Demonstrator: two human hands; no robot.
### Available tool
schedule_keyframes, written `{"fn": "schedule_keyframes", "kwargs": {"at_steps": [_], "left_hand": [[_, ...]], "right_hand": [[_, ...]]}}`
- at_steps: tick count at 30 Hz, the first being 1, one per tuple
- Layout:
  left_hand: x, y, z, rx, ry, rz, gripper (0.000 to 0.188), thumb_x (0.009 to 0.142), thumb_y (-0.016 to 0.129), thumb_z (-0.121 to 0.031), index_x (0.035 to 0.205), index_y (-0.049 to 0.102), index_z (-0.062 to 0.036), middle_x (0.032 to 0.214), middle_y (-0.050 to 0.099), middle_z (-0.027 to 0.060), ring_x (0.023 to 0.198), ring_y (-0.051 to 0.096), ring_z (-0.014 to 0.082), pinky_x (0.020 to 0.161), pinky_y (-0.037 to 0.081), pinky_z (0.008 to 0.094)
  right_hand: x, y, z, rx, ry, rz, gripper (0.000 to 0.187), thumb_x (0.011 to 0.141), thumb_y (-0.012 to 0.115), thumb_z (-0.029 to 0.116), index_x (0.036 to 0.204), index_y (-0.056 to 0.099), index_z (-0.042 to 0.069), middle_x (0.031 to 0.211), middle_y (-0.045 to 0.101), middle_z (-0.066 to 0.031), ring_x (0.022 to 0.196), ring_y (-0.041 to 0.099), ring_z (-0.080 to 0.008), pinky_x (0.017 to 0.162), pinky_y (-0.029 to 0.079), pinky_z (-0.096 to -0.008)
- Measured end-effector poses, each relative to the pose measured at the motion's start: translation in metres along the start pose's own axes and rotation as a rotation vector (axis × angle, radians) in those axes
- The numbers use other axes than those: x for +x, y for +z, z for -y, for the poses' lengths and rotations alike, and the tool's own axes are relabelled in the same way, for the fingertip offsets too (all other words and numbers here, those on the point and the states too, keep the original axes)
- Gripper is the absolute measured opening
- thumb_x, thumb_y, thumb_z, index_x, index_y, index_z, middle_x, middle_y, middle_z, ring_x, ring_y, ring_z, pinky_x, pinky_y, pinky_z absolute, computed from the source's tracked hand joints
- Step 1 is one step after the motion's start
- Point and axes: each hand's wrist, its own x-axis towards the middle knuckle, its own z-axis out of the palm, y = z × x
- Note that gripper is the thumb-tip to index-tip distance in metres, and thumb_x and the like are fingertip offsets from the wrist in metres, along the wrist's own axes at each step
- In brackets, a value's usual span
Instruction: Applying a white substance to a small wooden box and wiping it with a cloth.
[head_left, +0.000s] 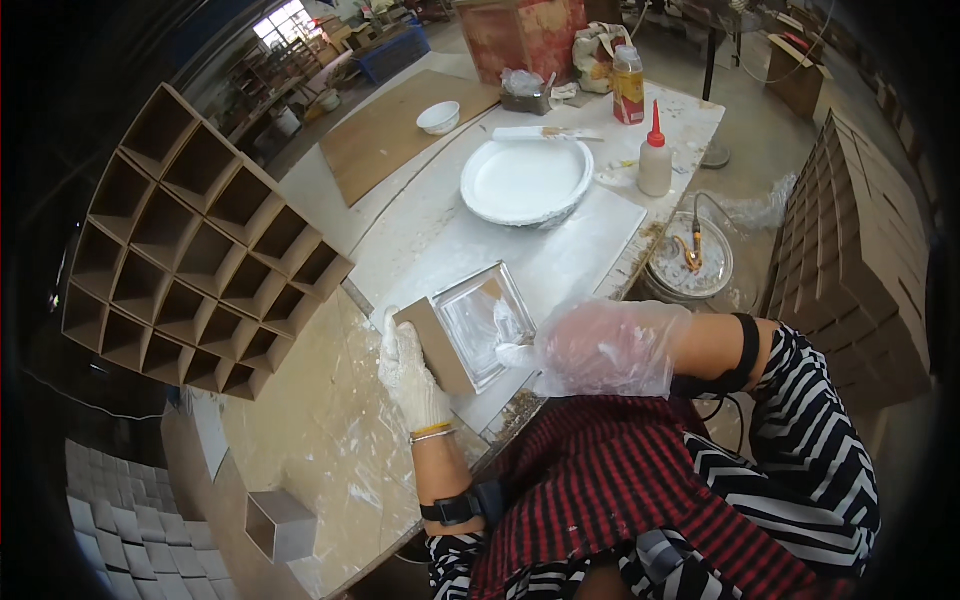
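Observation:
My left hand (410,375), in a white knitted glove, grips the outer side of a small brown cardboard box (436,345). Against the box lies a rectangular, shiny-rimmed tray-like piece (484,325), its inside smeared with white paste; I cannot tell whether the two are joined. A loose clear plastic cover wraps my right hand (610,348), close by the piece's right edge. White-coated fingertips or a white tip reach over its paste-smeared inside; the fingers' shape is hidden by the plastic. Beyond stands a wide bowl of white paste (528,180), with a flat brush (540,133) behind it.
At left stands a brown cardboard grid of compartments (190,250). A small grey box (281,526) sits near the table's lower left. A red-tipped squeeze bottle (655,155), a jar (628,86) and a small white bowl (438,118) stand farther off. Stacked grids (850,270) rise at right.

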Motion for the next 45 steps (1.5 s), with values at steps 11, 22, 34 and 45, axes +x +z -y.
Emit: {"fn": "schedule_keyframes", "kwargs": {"at_steps": [11,22,34,45], "left_hand": [[-0.004,0.010,-0.017,0.228,0.064,0.028,0.044,0.097,0.056,-0.017,0.135,0.049,0.0039,0.111,0.062,0.0045,0.092,0.056,0.0085,0.081,0.046,0.0226],[-0.004,0.005,-0.010,0.080,0.045,0.023,0.044,0.098,0.056,-0.017,0.135,0.049,0.0046,0.117,0.061,0.0056,0.099,0.056,0.0093,0.086,0.045,0.0227],[-0.004,0.004,-0.011,0.115,0.062,0.051,0.044,0.098,0.054,-0.019,0.134,0.050,0.0044,0.119,0.061,0.0074,0.104,0.055,0.0121,0.093,0.043,0.0257],[-0.002,-0.003,-0.005,0.102,0.070,0.045,0.044,0.098,0.053,-0.020,0.133,0.049,0.0071,0.126,0.059,0.0099,0.111,0.054,0.0145,0.096,0.042,0.0274]], "right_hand": [[0.007,-0.035,0.002,-0.150,0.346,0.212,0.038,0.089,0.054,0.017,0.126,0.054,0.010,0.076,0.059,-0.0203,0.067,0.060,-0.0341,0.062,0.050,-0.0440],[0.044,-0.025,-0.034,-0.415,0.045,-0.488,0.025,0.086,0.058,0.013,0.109,0.062,0.002,0.097,0.066,-0.0171,0.082,0.065,-0.0342,0.078,0.054,-0.0419],[0.041,-0.034,-0.019,-0.385,0.099,-0.181,0.028,0.086,0.052,0.012,0.111,0.060,0.002,0.109,0.063,-0.0176,0.101,0.062,-0.0314,0.086,0.051,-0.0390],[0.043,-0.049,0.021,0.251,0.470,0.228,0.032,0.089,0.049,0.008,0.120,0.058,0.004,0.121,0.061,-0.0143,0.107,0.061,-0.0295,0.095,0.048,-0.0394]]}}
